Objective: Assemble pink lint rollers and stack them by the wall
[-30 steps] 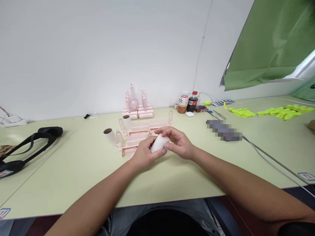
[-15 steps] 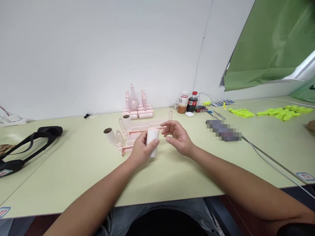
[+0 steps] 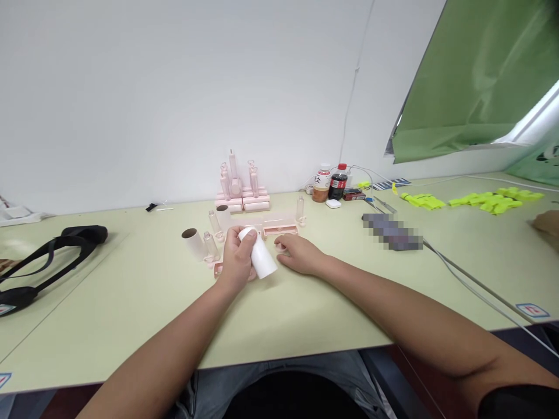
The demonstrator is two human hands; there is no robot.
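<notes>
My left hand (image 3: 238,256) is closed round a white lint roller refill (image 3: 263,259), held tilted above the table with its lower end to the right. My right hand (image 3: 299,253) rests low over the table, fingers curled by a small pale pink part; its grip there is partly hidden. Just beyond the hands lies an open pink case (image 3: 280,231). Another pink case (image 3: 218,269) is partly covered by my left hand. Two more rolls, one nearer (image 3: 195,245) and one farther (image 3: 223,216), stand to the left. Clear pink-tinted handles (image 3: 211,247) stand beside them, and another handle (image 3: 300,208) stands at right.
Pink lint roller sets (image 3: 243,198) are stacked against the wall. A juice bottle (image 3: 321,185) and a cola bottle (image 3: 338,183) stand behind. A pixelated dark object (image 3: 392,231), a cable (image 3: 463,276) and yellow pieces (image 3: 493,201) lie right. A black strap-like frame (image 3: 82,250) lies left.
The refill has tilted from near upright, its bottom end swinging right, as my left hand shifted slightly left. My right hand has come down to the table and its fingers have curled in.
</notes>
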